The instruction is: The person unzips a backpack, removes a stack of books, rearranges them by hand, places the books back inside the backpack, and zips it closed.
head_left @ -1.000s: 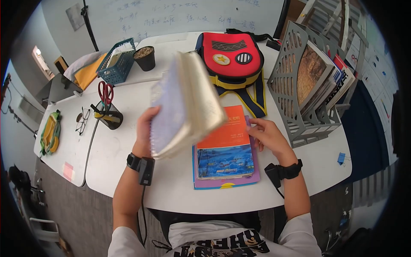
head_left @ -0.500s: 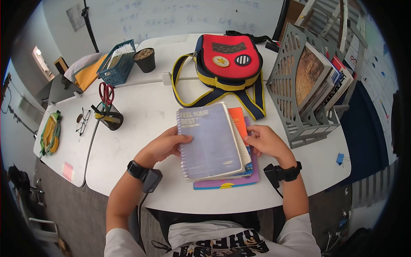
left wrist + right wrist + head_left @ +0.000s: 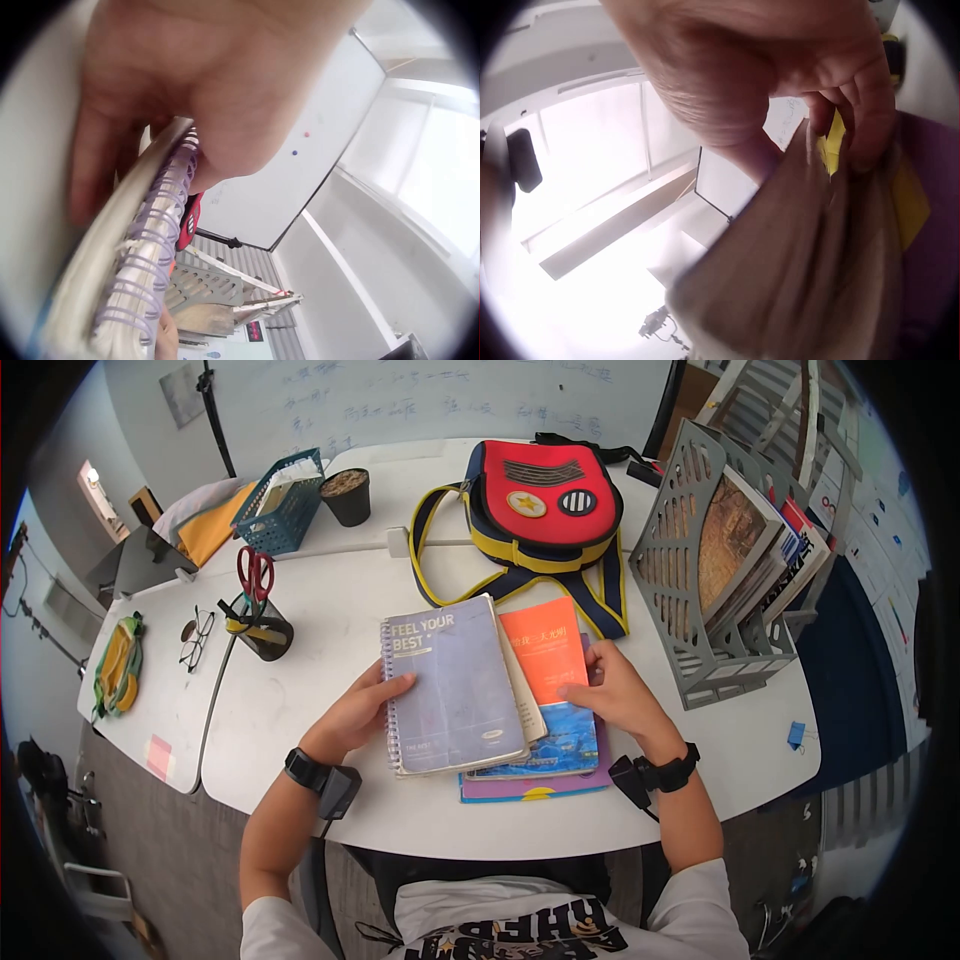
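My left hand [image 3: 362, 705] grips a lavender spiral notebook [image 3: 455, 690] by its coil edge, thumb on the cover. More cream pages [image 3: 94, 270] lie under the notebook's purple coil [image 3: 142, 262] in the left wrist view. An orange and blue paperback [image 3: 545, 650] is partly covered by the notebook. My right hand [image 3: 622, 695] pinches the paperback's right edge, thumb on the cover; the right wrist view shows fingers [image 3: 870, 120] under its page block [image 3: 780, 262]. Below the paperback is a purple book [image 3: 480, 788] with a blue border, mostly hidden.
A red backpack [image 3: 550, 490] with yellow-edged straps lies behind the books. At the right stands a grey magazine rack [image 3: 680, 550] with books. Leftward are a pen cup [image 3: 265, 632] with scissors, glasses [image 3: 195, 640], a blue basket [image 3: 275, 525] and a dark pot [image 3: 348, 505].
My left hand has lowered the notebook from a raised tilt at the left to over the paperback, then slid it slightly left. The right thumb has moved further onto the paperback's cover.
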`<act>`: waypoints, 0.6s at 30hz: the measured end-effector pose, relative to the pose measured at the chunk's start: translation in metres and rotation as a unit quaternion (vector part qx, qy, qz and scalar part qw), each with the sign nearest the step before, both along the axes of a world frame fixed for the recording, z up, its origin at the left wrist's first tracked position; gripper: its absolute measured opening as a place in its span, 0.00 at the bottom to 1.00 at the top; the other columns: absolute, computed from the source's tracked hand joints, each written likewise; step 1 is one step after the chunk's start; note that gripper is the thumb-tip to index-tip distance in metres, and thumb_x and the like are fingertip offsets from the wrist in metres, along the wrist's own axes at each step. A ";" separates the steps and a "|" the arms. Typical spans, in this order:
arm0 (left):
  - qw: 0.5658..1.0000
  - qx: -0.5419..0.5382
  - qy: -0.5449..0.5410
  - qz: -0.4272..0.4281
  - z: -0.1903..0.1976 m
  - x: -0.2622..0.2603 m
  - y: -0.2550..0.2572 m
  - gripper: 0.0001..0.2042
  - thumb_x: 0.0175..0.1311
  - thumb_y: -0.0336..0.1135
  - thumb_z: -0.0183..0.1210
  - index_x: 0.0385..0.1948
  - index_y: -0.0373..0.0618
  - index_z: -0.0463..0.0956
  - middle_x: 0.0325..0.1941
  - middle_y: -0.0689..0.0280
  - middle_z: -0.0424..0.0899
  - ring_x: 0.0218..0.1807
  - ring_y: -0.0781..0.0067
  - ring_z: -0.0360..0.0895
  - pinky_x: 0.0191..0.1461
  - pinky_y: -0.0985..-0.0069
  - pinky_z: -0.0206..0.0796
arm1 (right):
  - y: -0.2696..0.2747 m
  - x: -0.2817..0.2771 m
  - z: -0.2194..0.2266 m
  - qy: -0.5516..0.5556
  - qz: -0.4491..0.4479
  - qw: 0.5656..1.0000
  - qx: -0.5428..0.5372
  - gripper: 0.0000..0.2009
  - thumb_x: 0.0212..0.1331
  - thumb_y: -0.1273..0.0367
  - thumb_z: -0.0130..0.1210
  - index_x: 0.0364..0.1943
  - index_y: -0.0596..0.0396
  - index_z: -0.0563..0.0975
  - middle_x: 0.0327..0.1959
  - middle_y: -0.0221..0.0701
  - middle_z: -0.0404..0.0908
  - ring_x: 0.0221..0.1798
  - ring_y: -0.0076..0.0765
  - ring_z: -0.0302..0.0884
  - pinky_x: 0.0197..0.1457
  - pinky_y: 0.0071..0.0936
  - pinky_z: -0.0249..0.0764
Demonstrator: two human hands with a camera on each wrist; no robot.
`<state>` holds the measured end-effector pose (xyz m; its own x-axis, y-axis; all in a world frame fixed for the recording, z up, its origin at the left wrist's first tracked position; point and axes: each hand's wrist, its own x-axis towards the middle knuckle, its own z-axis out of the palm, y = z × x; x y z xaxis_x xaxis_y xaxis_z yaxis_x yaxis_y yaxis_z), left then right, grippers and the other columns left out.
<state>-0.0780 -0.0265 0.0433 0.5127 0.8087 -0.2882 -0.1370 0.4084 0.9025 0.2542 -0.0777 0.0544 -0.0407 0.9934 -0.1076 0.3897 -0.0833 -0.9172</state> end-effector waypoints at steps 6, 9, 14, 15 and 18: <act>0.996 -0.017 -0.085 0.020 -0.002 0.008 -0.008 0.29 0.66 0.32 0.55 0.65 0.37 0.53 0.61 0.56 0.70 0.59 0.66 0.73 0.62 0.69 0.68 | -0.003 -0.015 -0.001 0.224 -0.011 0.974 -0.029 0.29 0.56 0.73 0.61 0.58 0.66 0.58 0.50 0.42 0.76 0.49 0.30 0.78 0.51 0.25 0.74; 0.996 -0.007 -0.094 0.011 -0.004 0.008 -0.006 0.28 0.65 0.31 0.55 0.65 0.37 0.53 0.60 0.55 0.70 0.59 0.65 0.73 0.62 0.68 0.69 | -0.001 -0.010 0.006 0.259 -0.013 0.965 0.020 0.29 0.56 0.76 0.57 0.62 0.65 0.58 0.53 0.42 0.75 0.51 0.31 0.77 0.54 0.26 0.73; 0.995 -0.039 -0.094 0.017 -0.002 0.005 -0.005 0.27 0.64 0.29 0.56 0.64 0.36 0.56 0.60 0.55 0.71 0.58 0.64 0.74 0.62 0.68 0.69 | -0.007 0.035 0.039 0.268 -0.057 0.953 0.127 0.25 0.58 0.74 0.52 0.61 0.64 0.64 0.53 0.41 0.75 0.53 0.31 0.76 0.57 0.26 0.70; 0.994 -0.040 -0.097 0.020 -0.004 0.005 -0.004 0.27 0.64 0.29 0.56 0.64 0.36 0.56 0.60 0.55 0.71 0.58 0.64 0.74 0.62 0.68 0.69 | -0.012 0.041 0.049 0.328 -0.076 0.930 0.148 0.23 0.60 0.73 0.50 0.60 0.64 0.65 0.53 0.40 0.76 0.53 0.31 0.77 0.58 0.26 0.70; 0.997 0.001 -0.071 0.012 -0.012 0.012 -0.002 0.28 0.63 0.30 0.57 0.64 0.37 0.56 0.61 0.56 0.71 0.59 0.65 0.73 0.63 0.69 0.68 | -0.014 0.048 0.051 0.449 -0.077 0.876 0.162 0.21 0.63 0.70 0.48 0.59 0.63 0.66 0.54 0.38 0.76 0.53 0.31 0.77 0.59 0.27 0.71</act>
<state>-0.0661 -0.0286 0.0316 0.5288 0.8215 -0.2132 -0.2723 0.4021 0.8742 0.3019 -0.0918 0.1051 0.1726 0.9671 0.1867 -0.4931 0.2489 -0.8336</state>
